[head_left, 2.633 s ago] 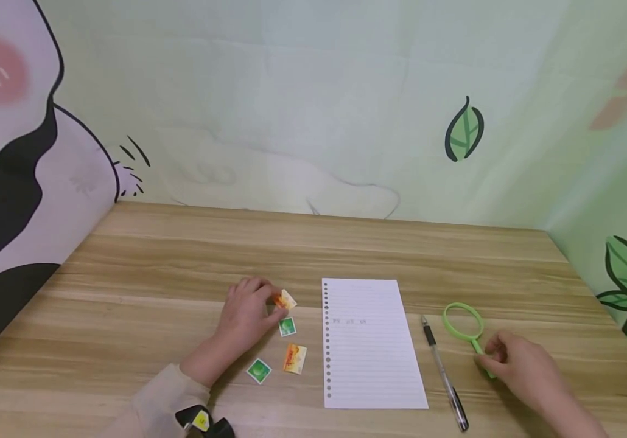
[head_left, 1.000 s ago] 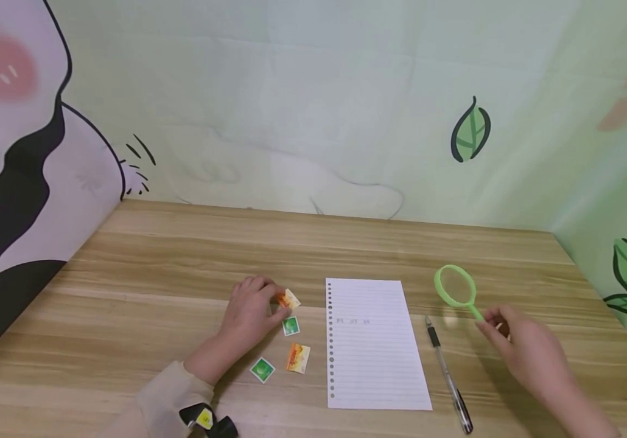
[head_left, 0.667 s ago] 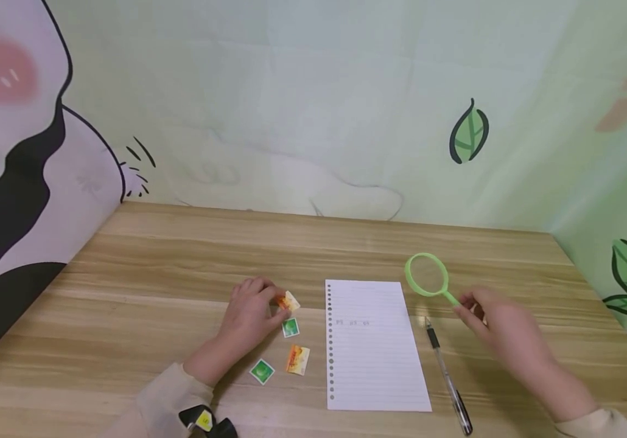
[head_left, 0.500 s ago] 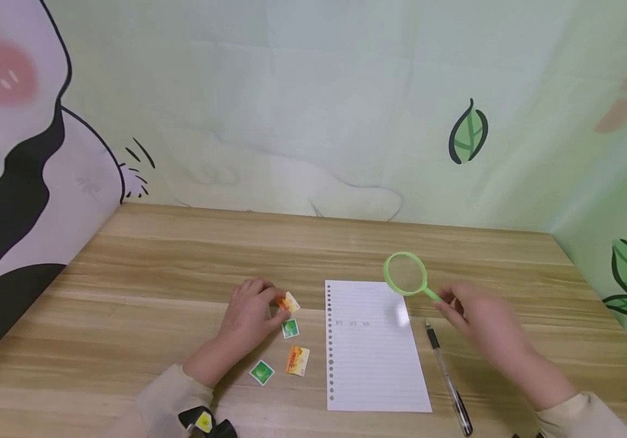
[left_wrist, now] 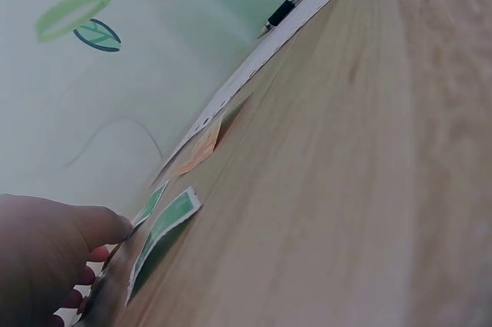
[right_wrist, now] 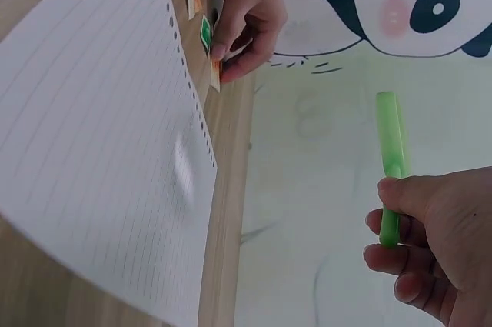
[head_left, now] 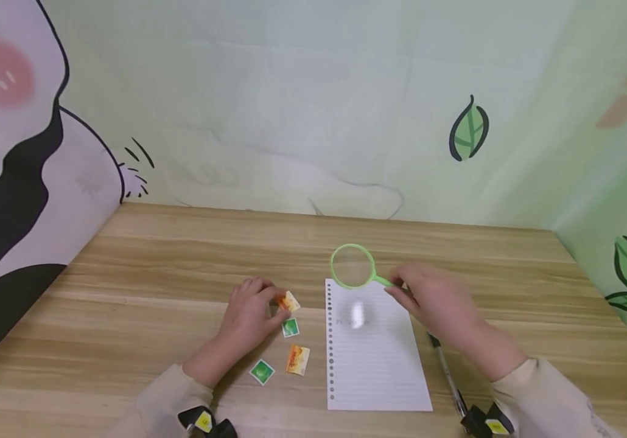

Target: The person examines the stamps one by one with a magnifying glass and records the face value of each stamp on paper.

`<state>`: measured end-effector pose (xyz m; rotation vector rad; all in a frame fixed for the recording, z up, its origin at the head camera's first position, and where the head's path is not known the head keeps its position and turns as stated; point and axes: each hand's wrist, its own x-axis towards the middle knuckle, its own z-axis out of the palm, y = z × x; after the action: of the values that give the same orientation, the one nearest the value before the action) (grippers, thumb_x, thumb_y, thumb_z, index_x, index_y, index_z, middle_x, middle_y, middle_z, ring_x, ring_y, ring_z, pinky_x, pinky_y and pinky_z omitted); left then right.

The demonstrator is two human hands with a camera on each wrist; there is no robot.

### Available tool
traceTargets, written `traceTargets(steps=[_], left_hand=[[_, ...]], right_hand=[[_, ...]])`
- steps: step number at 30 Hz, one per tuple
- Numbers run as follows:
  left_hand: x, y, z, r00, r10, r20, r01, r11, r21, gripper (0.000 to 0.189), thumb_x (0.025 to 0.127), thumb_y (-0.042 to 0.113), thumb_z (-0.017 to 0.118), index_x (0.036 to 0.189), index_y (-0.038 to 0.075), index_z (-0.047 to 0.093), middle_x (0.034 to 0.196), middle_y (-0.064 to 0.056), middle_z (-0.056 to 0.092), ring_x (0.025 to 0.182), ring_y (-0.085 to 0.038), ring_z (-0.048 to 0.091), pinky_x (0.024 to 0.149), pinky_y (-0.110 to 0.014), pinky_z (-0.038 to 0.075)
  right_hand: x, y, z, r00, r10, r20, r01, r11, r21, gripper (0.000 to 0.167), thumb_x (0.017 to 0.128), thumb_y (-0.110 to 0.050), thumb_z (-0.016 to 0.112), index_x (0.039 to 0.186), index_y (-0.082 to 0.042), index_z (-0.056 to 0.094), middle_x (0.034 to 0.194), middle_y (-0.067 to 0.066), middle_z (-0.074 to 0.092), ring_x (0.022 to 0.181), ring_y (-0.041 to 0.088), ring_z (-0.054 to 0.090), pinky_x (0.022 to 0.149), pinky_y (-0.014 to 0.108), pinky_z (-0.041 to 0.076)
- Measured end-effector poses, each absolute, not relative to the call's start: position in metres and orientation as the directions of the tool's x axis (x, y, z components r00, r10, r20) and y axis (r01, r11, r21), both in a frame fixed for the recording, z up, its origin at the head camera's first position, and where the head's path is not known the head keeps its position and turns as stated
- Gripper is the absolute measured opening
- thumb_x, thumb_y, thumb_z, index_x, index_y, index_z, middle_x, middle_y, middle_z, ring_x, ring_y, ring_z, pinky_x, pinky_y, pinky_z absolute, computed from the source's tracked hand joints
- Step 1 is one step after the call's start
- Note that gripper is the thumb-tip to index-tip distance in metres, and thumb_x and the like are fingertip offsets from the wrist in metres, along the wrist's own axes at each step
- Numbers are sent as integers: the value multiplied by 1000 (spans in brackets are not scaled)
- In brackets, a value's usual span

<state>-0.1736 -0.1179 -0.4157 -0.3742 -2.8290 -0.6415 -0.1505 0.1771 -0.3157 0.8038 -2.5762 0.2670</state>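
Observation:
My right hand [head_left: 436, 301] pinches the handle of a green magnifying glass [head_left: 352, 266] between thumb and fingers. In the head view its round lens overlaps the top edge of the lined sheet [head_left: 376, 365], and a bright spot of light falls on the faint writing. The right wrist view shows the magnifying glass [right_wrist: 392, 138] edge-on, held above the paper. Over on the left, my left hand [head_left: 248, 313] holds an orange stamp [head_left: 290, 301] at its edge with thumb and fingertips. A green stamp [head_left: 290, 328] lies just below those fingertips.
Nearer the front lie a second orange stamp [head_left: 297, 359] and another green stamp [head_left: 262, 371]. A black-capped clear pen [head_left: 447, 374] rests right of the sheet, partly covered by the right wrist's camera. A printed wall [head_left: 269, 121] stands behind the table.
My right hand has lifted the magnifying glass from the table's right side and carried it left, past the pen to over the sheet's top. The left hand stays at the orange stamp.

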Motion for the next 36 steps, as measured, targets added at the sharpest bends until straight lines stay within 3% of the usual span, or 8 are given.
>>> traceTargets(steps=[5,10,22,28,36], left_hand=[[-174,-120,-416,-941,200,273,301,863,405,34,79,29,77,106,10,71,108,-7,62,107,-27,53,98,-46,40],[-174,-121,-416,-942,201,270,303,855,422,33,79,28,77,107,10,71,109,-7,62,108,-27,53,99,-46,40],[-174,-122,-417,-931,217,293,326,853,407,32,78,31,77,103,11,72,108,-6,62,107,-27,53,97,-47,40],[-175,-123,-418,-918,225,326,349,849,397,26,75,23,76,97,10,72,106,-5,63,104,-26,54,95,-47,40],[-175,-123,-415,-935,216,281,319,857,404,39,73,25,78,108,9,70,110,-7,62,106,-26,54,97,-49,40]], right_hand=[[-158,161,-324,-640,-565,520,-656,755,13,15,82,-17,74,89,-11,63,83,0,68,67,9,62,54,24,48],[-162,148,-330,-631,-598,494,-687,727,2,14,83,-16,72,91,-9,63,84,0,69,70,11,62,59,26,51],[-161,131,-343,-600,-642,477,-725,689,15,15,82,-16,74,91,-10,62,84,-2,67,69,8,59,54,19,48],[-153,128,-345,-560,-675,480,-748,661,57,15,83,-17,74,91,-11,63,84,-3,65,70,7,61,57,19,51],[-147,128,-348,-457,-717,526,-786,603,139,16,81,-17,75,91,-11,64,85,-4,65,79,8,64,63,19,54]])
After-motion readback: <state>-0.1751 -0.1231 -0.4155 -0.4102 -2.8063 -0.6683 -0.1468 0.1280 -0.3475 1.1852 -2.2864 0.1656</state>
